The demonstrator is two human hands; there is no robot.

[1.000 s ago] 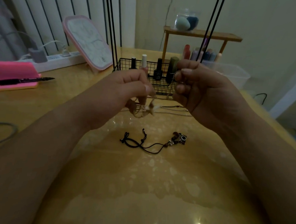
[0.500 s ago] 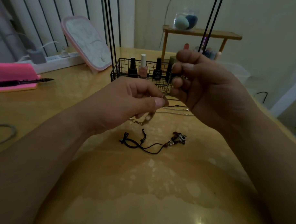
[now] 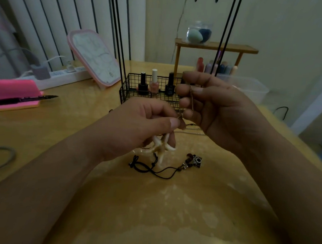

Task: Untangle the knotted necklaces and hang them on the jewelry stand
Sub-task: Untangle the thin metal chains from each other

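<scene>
Up close in the head view, the left hand [image 3: 138, 124] pinches a thin chain [image 3: 191, 99] at its thumb tip, with a pale starfish pendant [image 3: 161, 147] dangling below its fingers. The right hand [image 3: 217, 109], at 3 o'clock from it, grips the same chain between curled fingers. On the table [image 3: 153, 213], at 6 o'clock from the hands, lies a black cord necklace [image 3: 155, 167] with a camera charm [image 3: 197, 159]. The jewelry stand [image 3: 120, 47] rises at 12 o'clock, behind the hands.

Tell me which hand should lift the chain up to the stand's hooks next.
Right. The right hand already pinches the chain high, close under the stand. The left hand sits lower, holding the end with the starfish pendant.
</scene>
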